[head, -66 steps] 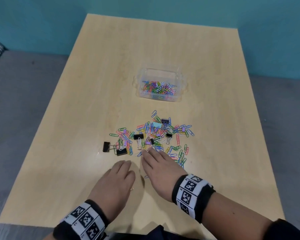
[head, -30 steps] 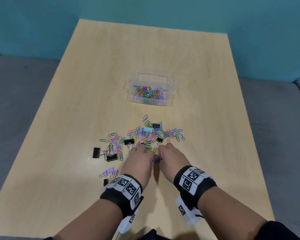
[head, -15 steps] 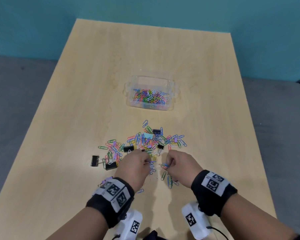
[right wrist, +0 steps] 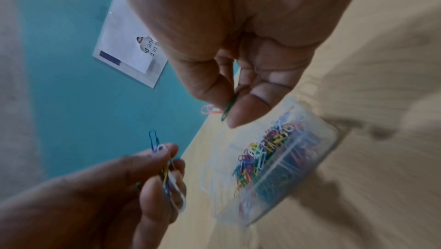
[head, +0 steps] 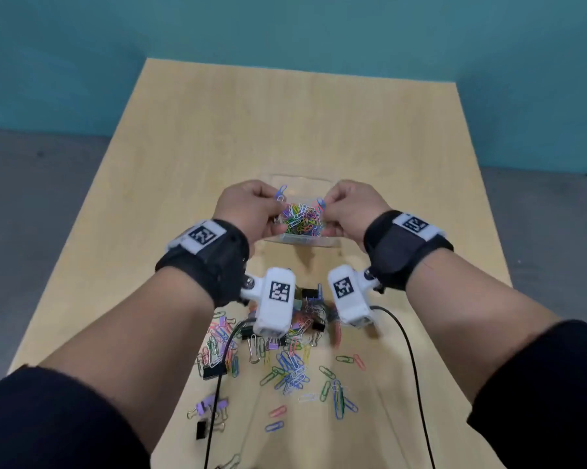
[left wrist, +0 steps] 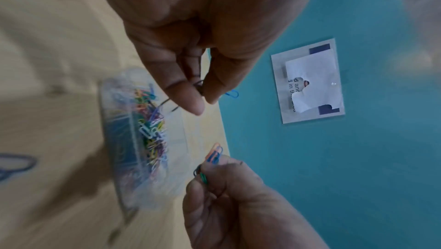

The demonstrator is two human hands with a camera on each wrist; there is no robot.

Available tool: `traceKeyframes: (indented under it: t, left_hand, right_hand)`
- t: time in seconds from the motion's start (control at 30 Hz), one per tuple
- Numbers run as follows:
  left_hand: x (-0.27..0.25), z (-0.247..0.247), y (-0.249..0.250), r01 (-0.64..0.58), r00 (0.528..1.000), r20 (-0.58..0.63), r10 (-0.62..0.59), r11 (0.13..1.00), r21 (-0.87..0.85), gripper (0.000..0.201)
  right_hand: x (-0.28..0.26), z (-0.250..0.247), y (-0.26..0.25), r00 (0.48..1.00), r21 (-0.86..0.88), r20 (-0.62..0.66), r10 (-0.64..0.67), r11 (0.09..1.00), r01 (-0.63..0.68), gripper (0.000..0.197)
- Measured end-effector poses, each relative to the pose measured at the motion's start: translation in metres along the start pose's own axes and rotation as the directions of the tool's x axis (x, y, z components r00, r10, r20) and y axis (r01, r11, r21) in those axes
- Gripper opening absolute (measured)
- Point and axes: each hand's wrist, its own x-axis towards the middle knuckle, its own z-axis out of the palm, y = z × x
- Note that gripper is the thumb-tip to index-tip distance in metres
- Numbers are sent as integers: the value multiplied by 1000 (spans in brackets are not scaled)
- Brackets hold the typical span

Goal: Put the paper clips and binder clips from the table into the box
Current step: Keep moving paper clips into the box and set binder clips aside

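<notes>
Now I'm holding both hands over the box, mid-table: left hand pinching blue paper clips, right hand pinching pink ones. Box lying directly beneath, equally near both; remaining pile waiting toward the near edge.

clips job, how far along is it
Partly done. The clear box already holds a heap of coloured paper clips. In hand: the left hand and right hand each pinch a few paper clips above it. Left: scattered paper clips and black binder clips on the table.
</notes>
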Motion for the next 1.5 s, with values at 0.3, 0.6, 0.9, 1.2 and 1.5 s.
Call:
traceKeyframes:
  t: [0.3, 0.6, 0.9, 1.2, 1.5]
  left_hand:
    - [-15, -23, -11, -107, 994, 14, 109, 930, 352, 26]
    - [-143, -41, -137, -317, 938, 346, 5, 414, 854, 29]
    - [-160, -24, -181, -470, 882, 458, 108, 189, 862, 61]
    - [-145, -15, -179, -488, 872, 466, 147, 196, 851, 42]
    - [-137, -12, -180, -427, 904, 396, 162, 282, 859, 12]
  right_hand:
    - [-20, -17, 3, 982, -498, 39, -186, 848, 181, 20]
    - [-180, -11, 145, 976, -674, 197, 96, 736, 64, 38]
    - [-197, 36, 173, 992, -736, 108, -58, 666, 119, 60]
    - [-184, 43, 163, 990, -691, -25, -140, 718, 84, 48]
    - [-181, 77, 152, 969, -732, 145, -200, 637, 241, 22]
